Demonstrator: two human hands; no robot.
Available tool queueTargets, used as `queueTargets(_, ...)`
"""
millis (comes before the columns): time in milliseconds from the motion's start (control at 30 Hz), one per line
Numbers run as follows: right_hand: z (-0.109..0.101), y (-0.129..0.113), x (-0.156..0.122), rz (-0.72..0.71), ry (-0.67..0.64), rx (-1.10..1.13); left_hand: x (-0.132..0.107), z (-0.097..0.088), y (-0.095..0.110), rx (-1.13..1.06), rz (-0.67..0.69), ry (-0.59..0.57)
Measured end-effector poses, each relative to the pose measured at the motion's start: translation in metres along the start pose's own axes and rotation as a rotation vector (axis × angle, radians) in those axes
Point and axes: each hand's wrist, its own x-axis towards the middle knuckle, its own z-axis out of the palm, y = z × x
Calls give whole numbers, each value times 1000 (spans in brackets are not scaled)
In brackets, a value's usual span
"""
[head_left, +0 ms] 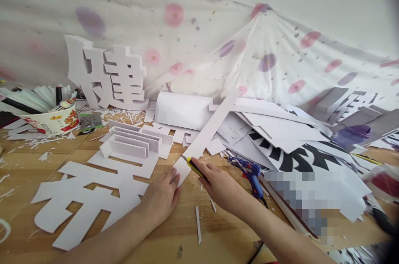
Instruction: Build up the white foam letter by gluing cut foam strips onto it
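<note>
My right hand (221, 185) is closed round a yellow utility knife (193, 167), its blade tip at a long white foam-board strip (204, 141). The strip slants up and away, its far end over the pile of sheets. My left hand (162, 195) grips the near end of this strip, fingers pressed together beside the blade. To the left lies a flat white cut-out character (90, 195). Upright strips (131, 142) stand on the cut-out's far part.
A blue glue gun (249, 172) lies right of my hands. Behind it spreads a pile of white sheets (274, 127). A raised white character (109, 75) leans at the back left, near a paper bowl (51, 122) of tools. White scraps litter the wooden table (177, 235).
</note>
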Motion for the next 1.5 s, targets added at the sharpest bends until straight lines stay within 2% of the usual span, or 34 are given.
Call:
queueTargets(367,11,-6,3,-86,0,-34,6,-9,4,-51,-94,-134)
queueTargets(767,12,-9,5,-63,-6,-58,6,-7,5,-56,-90,-115)
queueTargets(967,16,-11,4,-69,10,-58,5,-5,3,-80,-80,-69)
queueTargets(1133,18,-9,6,-123,18,-137,4,-4,2,-87,-71,-45)
queueTargets(1500,-2,-13,17,-216,-104,-308,8,0,6,-10,-124,-83)
